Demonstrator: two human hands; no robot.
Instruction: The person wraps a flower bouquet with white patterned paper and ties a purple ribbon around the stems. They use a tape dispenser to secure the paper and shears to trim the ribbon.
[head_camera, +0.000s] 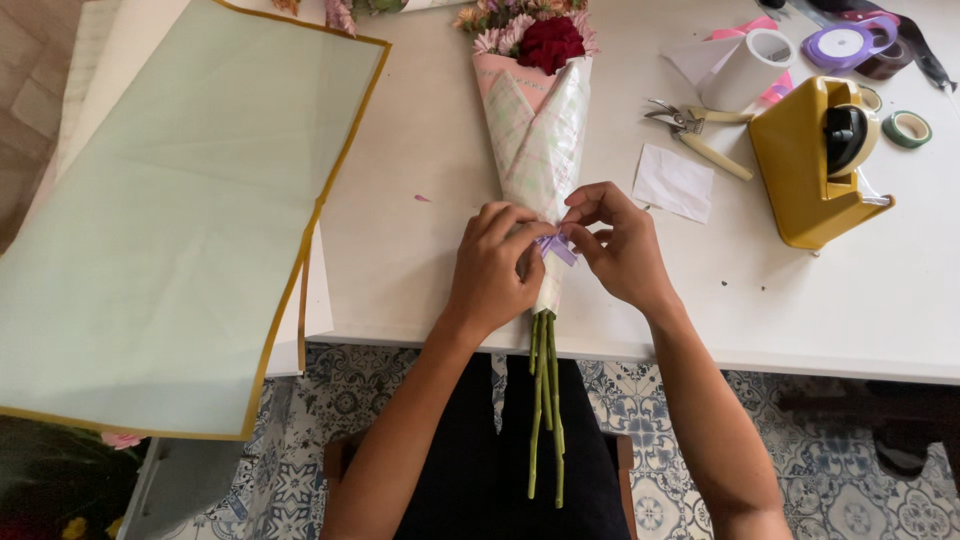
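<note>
Right now both of my hands sit at the narrow waist of the wrapped bouquet (538, 140), which lies on the white table (420, 200) with its blooms pointing away from me and serves as my landmark. Nearest me, below the bouquet's wrap, the bare green stems (545, 400) hang past the table edge over my lap. Just above them, my left hand (492, 268) closes its fingers around the wrap's left side while its thumb and forefinger pinch one end of the lilac ribbon (556, 247). My right hand (620, 245) pinches the other end, fingertips pressed together on it.

To do this well, I judge the tie should stay snug against the paper, both ends drawn evenly so the knot sits centred and the wrap does not crumple.

Left of the bouquet lies a large pale green sheet with a gold border (170, 210). Right of it are a small white paper square (674, 182), then pruning snips (695, 135) and a mustard tape dispenser (815, 165). Beyond those stand a white roll (752, 62) and purple ribbon spools (848, 44).

My fingers cover the knot itself, so I cannot tell whether it is a bow or a single tie. The top flowers are cut off by the frame.
</note>
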